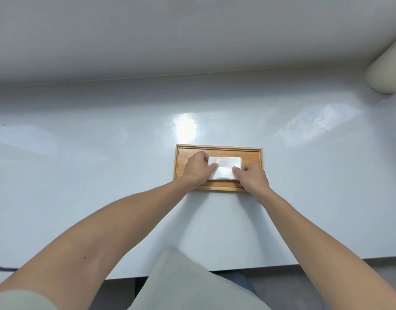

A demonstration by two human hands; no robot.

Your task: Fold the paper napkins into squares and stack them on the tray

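Both hands, the left hand (198,167) and the right hand (252,176), press closed fingers on the folded napkins (224,167) on the tray (217,148). The paper looks light, soft and easy to tear; better to hold its edges.

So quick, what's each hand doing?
Left hand: pressing the folded napkins on the tray.
Right hand: pressing the same napkins.

Both hands (198,167) (252,175) extended, fingers curled

napkins (224,167) white | tray (218,148) orange-brown wood | counter (103,153) pale grey-blue
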